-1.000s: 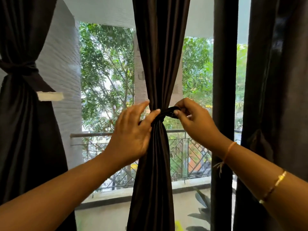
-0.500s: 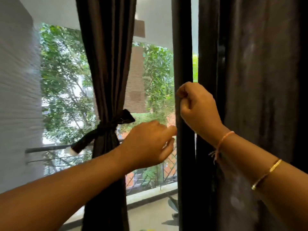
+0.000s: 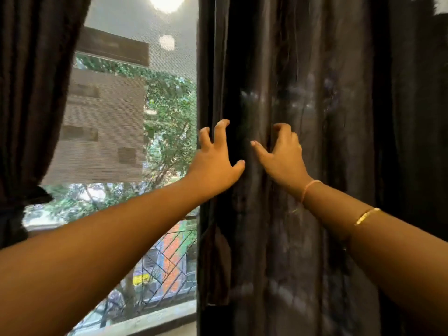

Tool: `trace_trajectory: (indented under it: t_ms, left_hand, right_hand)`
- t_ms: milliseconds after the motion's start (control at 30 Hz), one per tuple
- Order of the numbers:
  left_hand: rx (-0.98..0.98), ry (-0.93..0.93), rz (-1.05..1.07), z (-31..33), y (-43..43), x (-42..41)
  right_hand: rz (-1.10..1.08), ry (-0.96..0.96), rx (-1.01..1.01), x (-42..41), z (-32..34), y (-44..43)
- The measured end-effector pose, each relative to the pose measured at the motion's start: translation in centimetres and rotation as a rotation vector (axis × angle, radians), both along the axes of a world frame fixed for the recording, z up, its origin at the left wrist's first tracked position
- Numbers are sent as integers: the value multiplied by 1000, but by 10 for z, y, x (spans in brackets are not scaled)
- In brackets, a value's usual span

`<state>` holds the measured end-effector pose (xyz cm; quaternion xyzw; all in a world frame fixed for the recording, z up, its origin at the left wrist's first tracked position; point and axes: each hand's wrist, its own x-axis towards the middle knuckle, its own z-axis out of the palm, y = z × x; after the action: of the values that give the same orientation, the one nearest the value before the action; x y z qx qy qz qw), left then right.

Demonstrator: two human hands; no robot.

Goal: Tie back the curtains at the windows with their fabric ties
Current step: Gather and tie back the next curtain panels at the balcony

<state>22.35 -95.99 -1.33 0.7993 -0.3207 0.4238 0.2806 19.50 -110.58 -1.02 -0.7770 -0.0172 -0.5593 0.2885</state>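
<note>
Window (image 3: pixel 135 27) w/ mesh screen, bldg (image 3: pixel 104 122) + trees (image 3: pixel 169 105) outside. Loose dark curtain (image 3: pixel 339 214) hangs right of it. Right hand (image 3: pixel 281 154) curls fingers into a fold, left hand (image 3: pixel 215 163) clawed at its edge, grip unclear tbh.

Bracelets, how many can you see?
2, both on the right arm: a pink thread band at the wrist, a gold bangle farther up. None shows on the left arm.
</note>
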Motion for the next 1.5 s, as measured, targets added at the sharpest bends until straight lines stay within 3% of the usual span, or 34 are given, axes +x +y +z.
trace_trajectory:
  t_ms: [133,300,467,633,833,967,1067,1167,1333,1500]
  left_hand:
    - [-11,18,133,10,-18,16]
    - [-24,-34,319,16,11,41]
    - [-100,-69,525,23,74,43]
    - [-93,-40,802,36,118,34]
    - [-13,-116,925,36,147,17]
    - [-1,-41,970,36,158,23]
    - [72,-20,989,33,150,34]
    - [178,-47,880,29,132,44]
    - [299,-59,649,15,79,46]
    - [348,-23,616,5,30,49]
  right_hand:
    - [179,126,47,21,13,-16]
    - [161,229,-307,41,26,-13]
    - [135,207,-566,56,29,27]
    - [166,150,-643,67,39,85]
    - [217,-8,-731,59,45,171]
    - [291,-108,-815,52,45,192]
    - [275,12,-853,70,41,152]
    - [168,150,-756,97,32,93]
    - [-21,163,-516,111,18,31]
    - [-34,123,-560,104,6,14]
